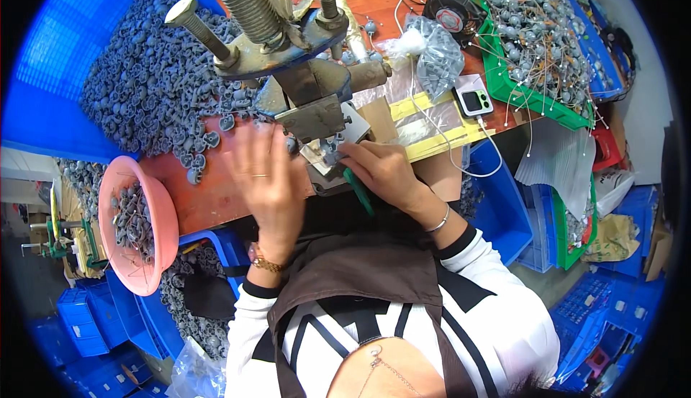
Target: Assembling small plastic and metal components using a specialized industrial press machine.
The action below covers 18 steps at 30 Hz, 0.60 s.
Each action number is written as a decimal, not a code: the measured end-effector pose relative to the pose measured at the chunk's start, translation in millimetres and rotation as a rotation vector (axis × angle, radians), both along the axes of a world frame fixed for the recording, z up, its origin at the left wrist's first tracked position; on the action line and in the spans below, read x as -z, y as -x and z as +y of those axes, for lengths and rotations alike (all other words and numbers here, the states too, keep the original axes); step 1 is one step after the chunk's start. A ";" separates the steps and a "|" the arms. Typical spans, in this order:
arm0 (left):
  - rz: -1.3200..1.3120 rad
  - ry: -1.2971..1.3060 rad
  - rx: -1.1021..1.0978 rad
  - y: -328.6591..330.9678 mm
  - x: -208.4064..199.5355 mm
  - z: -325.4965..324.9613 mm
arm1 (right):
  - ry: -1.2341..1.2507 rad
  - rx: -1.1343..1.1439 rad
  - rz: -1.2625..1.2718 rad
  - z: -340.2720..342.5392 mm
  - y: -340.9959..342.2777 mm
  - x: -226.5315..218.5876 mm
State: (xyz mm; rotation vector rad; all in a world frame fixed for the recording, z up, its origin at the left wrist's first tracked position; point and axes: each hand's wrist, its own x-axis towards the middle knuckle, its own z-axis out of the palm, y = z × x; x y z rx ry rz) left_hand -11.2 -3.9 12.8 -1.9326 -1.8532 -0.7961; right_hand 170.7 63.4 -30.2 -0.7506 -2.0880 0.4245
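Observation:
A screw press with a metal ram block (312,119) stands in front of me, above a small jig plate (317,159). My right hand (381,171) is closed in a pinch at the jig, its fingertips on a small grey plastic part (331,153) under the ram. Below that hand a green strip-like handle (358,191) sticks out; the fingers partly hide where it begins. To the left of the press, my left hand (268,171) is raised over the table, fingers stretched out and blurred by motion. I make out nothing held in it.
A heap of grey plastic parts (155,74) spills from a blue bin (50,103) at left. A pink basin (173,218) holds more. At right are a green crate (504,81) of wired parts, a small fan (446,13), a plastic bag (439,56) and a cabled device (475,101).

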 end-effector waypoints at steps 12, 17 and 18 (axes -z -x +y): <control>-0.667 0.100 0.135 -10.8 35.4 16.4 | 0.163 0.115 -0.010 -5.3 21.4 12.8; -0.657 0.232 0.160 -4.9 23.5 17.2 | 0.205 0.112 -0.038 2.0 7.9 -9.8; -0.628 0.208 0.205 -2.6 23.0 16.3 | 0.316 0.171 -0.032 7.1 2.6 -21.4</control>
